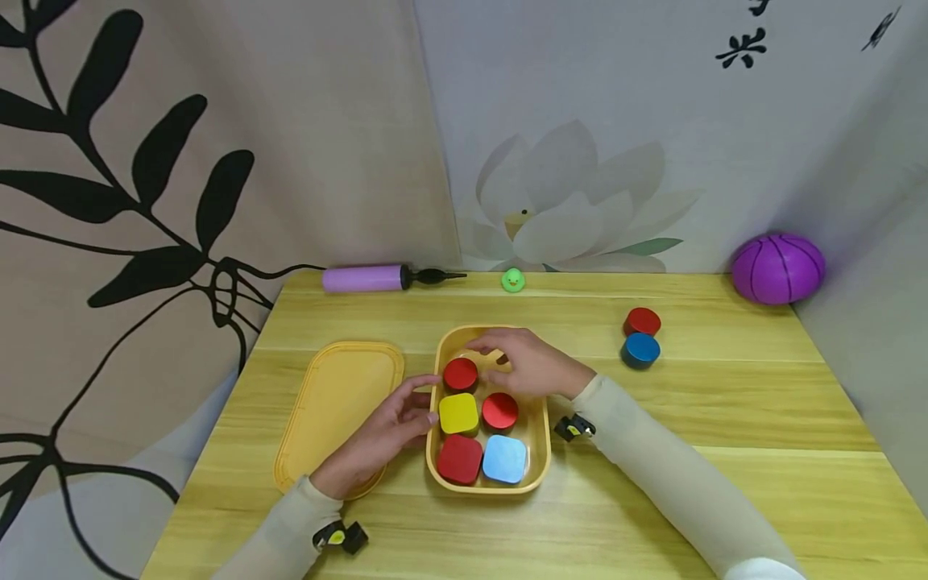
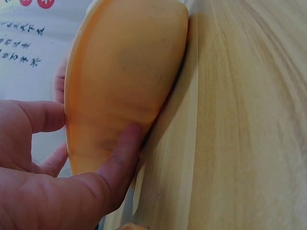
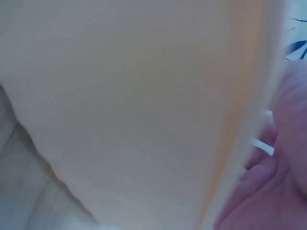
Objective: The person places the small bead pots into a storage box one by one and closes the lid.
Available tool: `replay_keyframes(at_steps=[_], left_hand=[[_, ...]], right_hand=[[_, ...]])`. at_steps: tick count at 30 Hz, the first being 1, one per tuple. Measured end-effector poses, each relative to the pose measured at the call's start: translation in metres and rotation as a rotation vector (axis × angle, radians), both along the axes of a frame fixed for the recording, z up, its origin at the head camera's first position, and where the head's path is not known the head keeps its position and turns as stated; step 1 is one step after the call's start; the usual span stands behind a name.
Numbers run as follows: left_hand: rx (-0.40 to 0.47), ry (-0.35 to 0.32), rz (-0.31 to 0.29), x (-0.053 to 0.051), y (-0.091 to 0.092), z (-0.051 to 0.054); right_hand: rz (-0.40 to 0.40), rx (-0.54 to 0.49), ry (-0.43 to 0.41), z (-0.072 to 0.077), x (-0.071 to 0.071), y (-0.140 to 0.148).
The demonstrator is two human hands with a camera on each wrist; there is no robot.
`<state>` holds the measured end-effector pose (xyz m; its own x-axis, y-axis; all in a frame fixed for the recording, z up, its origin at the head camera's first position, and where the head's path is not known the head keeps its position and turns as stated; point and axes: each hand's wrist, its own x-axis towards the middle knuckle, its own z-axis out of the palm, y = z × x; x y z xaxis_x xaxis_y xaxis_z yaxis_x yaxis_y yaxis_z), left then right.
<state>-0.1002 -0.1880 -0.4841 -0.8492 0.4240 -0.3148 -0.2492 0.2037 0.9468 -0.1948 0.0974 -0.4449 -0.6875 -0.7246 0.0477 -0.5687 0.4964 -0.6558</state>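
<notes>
An open yellow-orange box (image 1: 538, 475) holds a round red block (image 1: 460, 374) beside a second round red block (image 1: 500, 412), a yellow block (image 1: 459, 414), a square red block (image 1: 460, 459) and a light blue block (image 1: 504, 458). My left hand (image 1: 384, 435) touches the box's left side with spread fingers; the left wrist view shows that hand (image 2: 72, 177) against the outer wall (image 2: 129, 62). Over the far part of the box, my right hand (image 1: 536, 362) has its fingers apart, with no block visible between them. The right wrist view is blurred, with the box wall (image 3: 129, 115) covering much of that hand (image 3: 273, 182).
A yellow-orange lid (image 1: 348, 387) lies left of the box. Behind are a purple pump (image 1: 366, 279) and a green duck toy (image 1: 512, 280). To the right, a round red block (image 1: 643, 321) and a blue one (image 1: 640, 351) stand together, with a purple ball (image 1: 778, 269) at the back corner.
</notes>
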Motion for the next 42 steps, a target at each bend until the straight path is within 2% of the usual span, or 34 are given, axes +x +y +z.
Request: replay_keyframes(at_steps=[6, 13, 19, 32, 42], left_hand=[[0.009, -0.013, 0.000, 0.000, 0.000, -0.001], [0.029, -0.004, 0.003, 0.000, 0.000, 0.000], [0.040, -0.002, 0.006, 0.000, -0.001, 0.000], [0.029, -0.008, 0.001, -0.001, 0.000, -0.001], [0.029, -0.015, 0.004, 0.000, -0.001, -0.001]], right_hand=[[-0.026, -0.064, 0.027, 0.005, 0.006, 0.016], [-0.144, -0.133, -0.011, 0.009, 0.014, 0.040], [-0.206, -0.204, -0.008, 0.007, 0.015, 0.062], [-0.375, -0.203, 0.073, 0.000, 0.020, 0.119], [-0.515, -0.142, 0.098, -0.013, 0.027, 0.167]])
